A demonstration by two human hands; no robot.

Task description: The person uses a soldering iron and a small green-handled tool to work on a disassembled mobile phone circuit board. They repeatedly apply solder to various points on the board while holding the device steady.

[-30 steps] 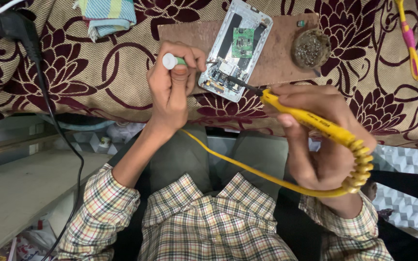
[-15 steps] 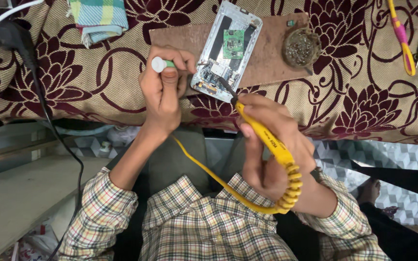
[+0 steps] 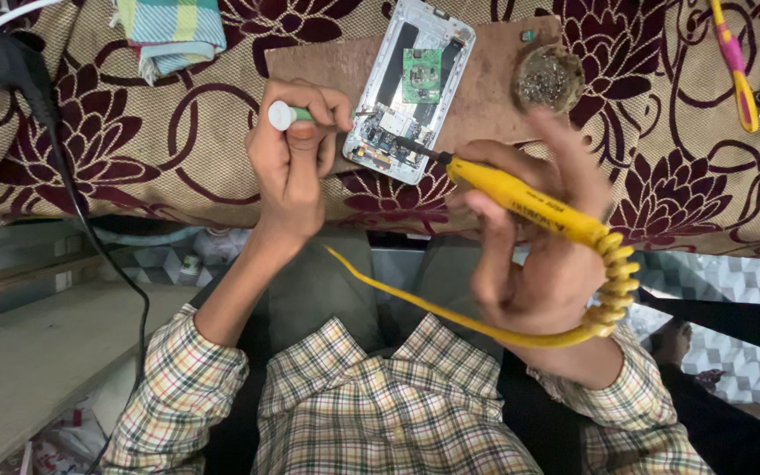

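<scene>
An opened phone [image 3: 411,84] with a green circuit board lies on a brown board [image 3: 327,66] on a floral cloth. My left hand [image 3: 296,149] grips a green tool with a white cap [image 3: 281,114], its thin tip touching the phone's left edge. My right hand [image 3: 543,255] holds a yellow soldering iron [image 3: 529,204]. The iron's dark tip rests on the phone's lower part. Its yellow cord [image 3: 450,312] loops back over my lap.
A round tin of solder residue [image 3: 547,77] sits right of the phone. A folded checked cloth [image 3: 169,31] lies at top left. Pink-and-yellow tools [image 3: 734,62] lie at top right. A black cable [image 3: 72,211] hangs down the left side.
The view has shifted so the phone sits slightly higher. My right hand turned, fingers spreading along the iron, with the tip still on the phone. My left hand kept its tool in place.
</scene>
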